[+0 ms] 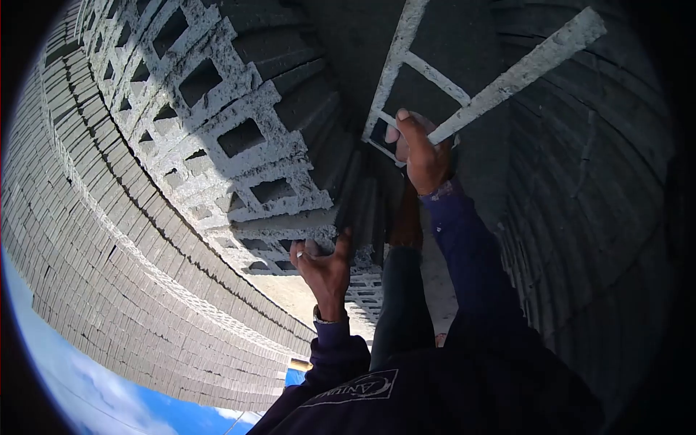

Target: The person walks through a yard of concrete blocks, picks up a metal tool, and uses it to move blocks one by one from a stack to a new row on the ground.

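Observation:
My right hand [423, 156] grips the near end of a grey hollow concrete block [435, 80]. That block lies mostly in shadow, and only its rims and webs are sunlit. My left hand [324, 267], with a watch on the wrist, is lower and further left. Its fingers curl around the lower edge of another hollow block [279, 192] in a stack of the same blocks. Both sleeves are dark blue. My leg [402, 304], in dark trousers, runs up between the two arms.
Stacked hollow blocks [188, 87] fill the upper left, their cavities facing me. Long rows of grey blocks [109, 290] curve along the left, with blue sky [65, 384] beyond them. A shadowed block wall [594, 188] stands on the right. Pale sandy ground [304, 293] shows between the stacks.

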Available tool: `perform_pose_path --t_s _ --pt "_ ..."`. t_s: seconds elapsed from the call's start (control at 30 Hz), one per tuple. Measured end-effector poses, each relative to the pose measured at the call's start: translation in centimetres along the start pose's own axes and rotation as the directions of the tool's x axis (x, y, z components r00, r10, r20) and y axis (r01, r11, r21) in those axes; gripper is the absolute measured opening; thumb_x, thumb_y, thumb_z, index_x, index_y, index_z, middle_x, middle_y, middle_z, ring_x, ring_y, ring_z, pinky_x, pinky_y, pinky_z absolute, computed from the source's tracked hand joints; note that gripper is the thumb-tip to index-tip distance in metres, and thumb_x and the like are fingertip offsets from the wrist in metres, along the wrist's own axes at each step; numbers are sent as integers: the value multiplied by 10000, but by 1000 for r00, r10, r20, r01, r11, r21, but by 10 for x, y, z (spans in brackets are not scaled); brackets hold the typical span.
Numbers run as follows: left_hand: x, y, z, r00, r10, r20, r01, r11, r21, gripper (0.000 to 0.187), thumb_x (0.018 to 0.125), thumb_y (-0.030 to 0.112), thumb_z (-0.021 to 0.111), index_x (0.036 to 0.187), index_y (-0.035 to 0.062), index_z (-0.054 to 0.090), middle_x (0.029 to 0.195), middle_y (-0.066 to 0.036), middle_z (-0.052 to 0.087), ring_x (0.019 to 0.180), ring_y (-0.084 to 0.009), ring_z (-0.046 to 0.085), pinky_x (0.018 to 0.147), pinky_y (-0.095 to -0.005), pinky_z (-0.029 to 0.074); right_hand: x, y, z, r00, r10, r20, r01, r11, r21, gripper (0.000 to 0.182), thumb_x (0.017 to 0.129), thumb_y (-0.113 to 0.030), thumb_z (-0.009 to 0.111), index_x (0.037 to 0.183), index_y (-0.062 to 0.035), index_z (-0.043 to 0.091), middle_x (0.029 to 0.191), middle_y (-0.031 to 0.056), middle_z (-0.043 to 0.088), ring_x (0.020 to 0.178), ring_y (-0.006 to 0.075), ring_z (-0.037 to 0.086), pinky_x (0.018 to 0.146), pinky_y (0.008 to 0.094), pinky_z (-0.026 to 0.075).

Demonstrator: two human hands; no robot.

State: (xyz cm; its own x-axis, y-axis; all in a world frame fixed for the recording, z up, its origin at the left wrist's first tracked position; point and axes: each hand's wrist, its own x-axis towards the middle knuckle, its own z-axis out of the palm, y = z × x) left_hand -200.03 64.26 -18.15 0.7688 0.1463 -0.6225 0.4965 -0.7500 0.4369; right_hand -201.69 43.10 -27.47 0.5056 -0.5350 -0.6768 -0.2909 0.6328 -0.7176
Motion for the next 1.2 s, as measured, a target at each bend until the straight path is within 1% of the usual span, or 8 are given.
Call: perform_pose_path --t_s 0.27,0.33,0.4,0.6,0.67,0.73,0.9,1.2 --pt "-1 7 -2 1000 27 -5 -27 996 87 662 711 247 861 1129 -147 531 1159 -249 510 1163 -318 442 1030 -412 356 20 54 0 990 106 -94 -112 992 -64 438 895 -381 566 648 -20 582 525 -4 439 518 124 441 533 318 349" --pt "-4 7 8 963 268 -31 -227 867 443 538 770 331 788 1000 -112 588 1075 -284 610 1105 -351 507 991 -456 381 16 29 -14 990 79 -120 -87 994 -65 399 913 -344 580 665 -31 570 491 -49 377 436 67 362 456 258 281" --pt "1 27 9 985 117 123 -167 795 583 601 751 386 786 1019 -131 636 1047 -312 615 1155 -422 467 1036 -482 329 8 -1 -25 983 105 -151 -110 994 -28 393 914 -346 585 682 -30 565 478 -51 343 410 68 330 436 253 271" --pt "-11 56 -38 961 276 4 -269 930 249 543 774 396 758 1000 -88 660 1073 -258 651 1107 -433 553 1027 -484 362 -10 -63 -33 994 -22 -109 11 994 -106 390 959 -333 535 719 -26 550 488 -49 274 398 71 281 431 257 258" --pt "8 81 -35 749 648 -138 -532 712 459 527 792 395 737 1027 -72 670 1050 -221 675 1084 -398 581 1032 -471 357 -16 -75 -20 996 -27 -86 24 999 -37 397 921 -342 576 689 -20 575 469 -47 315 392 75 308 425 263 271" --pt "35 75 -13 692 708 -141 -528 630 570 535 786 412 733 982 -82 674 970 -242 674 1006 -386 608 1029 -463 354 -27 -78 2 995 -42 -86 39 998 -40 397 924 -344 574 695 -20 571 475 -50 302 391 69 291 425 259 259" --pt "68 94 13 943 333 -18 -272 799 537 492 658 409 794 782 -53 679 817 -251 668 925 -363 625 1001 -454 363 -54 -96 40 999 -50 21 50 999 5 416 932 -359 564 694 -18 565 490 -55 295 402 57 281 434 253 243" --pt "64 73 20 845 505 -176 -380 798 467 395 650 375 779 686 -2 665 701 -179 658 850 -318 634 960 -408 359 -67 -176 143 851 -350 392 383 924 -8 402 954 -311 553 681 -18 585 469 -53 338 400 51 300 423 247 234"
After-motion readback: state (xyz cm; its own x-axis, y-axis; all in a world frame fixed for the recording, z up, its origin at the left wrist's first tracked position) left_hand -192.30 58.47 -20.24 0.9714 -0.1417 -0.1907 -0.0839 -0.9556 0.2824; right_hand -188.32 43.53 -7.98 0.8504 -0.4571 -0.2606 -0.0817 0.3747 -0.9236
